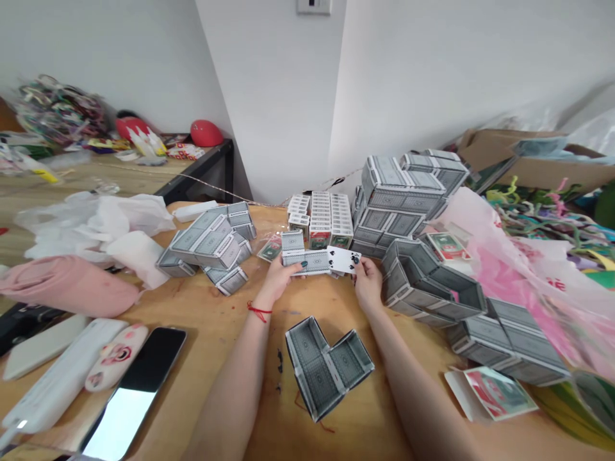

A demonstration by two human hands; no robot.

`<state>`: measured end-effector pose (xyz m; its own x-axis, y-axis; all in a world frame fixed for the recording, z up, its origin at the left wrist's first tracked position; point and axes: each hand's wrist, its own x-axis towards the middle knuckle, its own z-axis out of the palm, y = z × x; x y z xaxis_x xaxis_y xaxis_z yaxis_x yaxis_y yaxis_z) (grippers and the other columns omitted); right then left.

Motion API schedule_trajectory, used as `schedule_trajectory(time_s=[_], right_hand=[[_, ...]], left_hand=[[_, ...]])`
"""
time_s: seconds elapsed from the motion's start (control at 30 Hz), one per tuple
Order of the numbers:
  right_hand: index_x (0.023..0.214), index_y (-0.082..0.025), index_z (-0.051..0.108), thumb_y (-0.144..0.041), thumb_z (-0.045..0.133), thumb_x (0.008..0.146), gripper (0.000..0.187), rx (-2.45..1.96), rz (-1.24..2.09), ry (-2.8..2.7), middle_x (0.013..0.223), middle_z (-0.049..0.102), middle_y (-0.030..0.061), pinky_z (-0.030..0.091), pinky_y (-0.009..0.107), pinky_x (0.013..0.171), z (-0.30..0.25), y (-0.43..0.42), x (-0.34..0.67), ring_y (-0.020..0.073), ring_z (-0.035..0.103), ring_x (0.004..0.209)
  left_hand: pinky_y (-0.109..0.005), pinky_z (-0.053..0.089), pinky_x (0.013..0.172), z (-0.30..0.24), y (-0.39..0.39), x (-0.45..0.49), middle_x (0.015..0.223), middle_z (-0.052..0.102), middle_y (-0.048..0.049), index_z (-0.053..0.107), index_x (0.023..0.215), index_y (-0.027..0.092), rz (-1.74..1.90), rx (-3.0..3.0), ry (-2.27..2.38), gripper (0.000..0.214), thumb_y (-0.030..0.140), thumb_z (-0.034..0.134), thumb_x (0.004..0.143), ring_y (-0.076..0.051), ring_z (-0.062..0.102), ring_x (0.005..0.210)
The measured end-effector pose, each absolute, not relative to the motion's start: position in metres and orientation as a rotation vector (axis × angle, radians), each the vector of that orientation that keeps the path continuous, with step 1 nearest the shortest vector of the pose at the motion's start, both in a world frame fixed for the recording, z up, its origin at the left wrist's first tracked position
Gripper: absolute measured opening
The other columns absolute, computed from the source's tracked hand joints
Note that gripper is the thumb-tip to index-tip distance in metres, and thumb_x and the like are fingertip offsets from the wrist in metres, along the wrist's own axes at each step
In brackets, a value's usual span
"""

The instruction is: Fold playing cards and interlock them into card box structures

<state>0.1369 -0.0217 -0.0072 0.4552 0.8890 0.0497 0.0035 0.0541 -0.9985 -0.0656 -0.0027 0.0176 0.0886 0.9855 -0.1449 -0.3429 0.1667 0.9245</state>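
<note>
My left hand (pixel 278 278) is closed on a strip of joined playing cards (pixel 312 261), grey patterned backs showing, with a further card section standing up at its left end. Between the thumb and fingers of my right hand (pixel 368 282) is a single playing card (pixel 343 260), its face with black spades turned up. This card's left edge meets the strip's right end; whether it is tucked in or only touching I cannot tell. Nearer me, between my forearms, lies an open L-shaped box folded from cards (pixel 321 365).
Card packs (pixel 331 214) stand in rows behind my hands. Stacked card boxes (pixel 398 192) rise at the right, with an open card frame (pixel 427 282) in front. More card boxes (pixel 211 240) sit left. A phone (pixel 139 384) and an opened card pack (pixel 494 394) lie nearer.
</note>
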Motion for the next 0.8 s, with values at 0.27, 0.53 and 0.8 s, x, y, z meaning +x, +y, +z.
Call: schedule_trajectory(time_s=[0.27,0.53,0.8], right_hand=[[0.079,-0.016,0.058,-0.043,0.052,0.074,0.029,-1.363,0.807,-1.024,0.050,0.041,-0.0058,0.025,0.021,0.042,-0.0104,-0.0216,0.1435,0.0084,0.034,0.044],[0.075,-0.018,0.056,-0.042,0.053,0.074,0.025,-1.339,0.867,-1.051,0.049,0.039,-0.0064,0.023,0.020,0.041,-0.0078,-0.0230,0.1460,0.0080,0.032,0.043],[0.076,-0.020,0.054,-0.045,0.058,0.071,0.026,-1.257,1.039,-0.968,0.045,0.036,-0.0081,0.022,0.019,0.037,-0.0076,-0.0232,0.1476,0.0070,0.029,0.039]], left_hand=[[-0.023,0.049,0.043,0.0139,0.0006,-0.0664,0.086,0.065,-0.0047,0.058,0.090,0.013,1.300,0.907,1.124,0.041,0.023,0.075,0.054,-0.013,0.060,0.060],[-0.022,0.049,0.043,0.0112,0.0002,-0.0681,0.086,0.064,-0.0058,0.058,0.090,0.013,1.273,1.003,1.147,0.041,0.027,0.074,0.056,-0.014,0.059,0.063],[-0.024,0.050,0.044,0.0155,-0.0014,-0.0670,0.091,0.065,-0.0069,0.057,0.091,0.013,1.228,0.998,1.089,0.041,0.026,0.074,0.057,-0.014,0.060,0.062]])
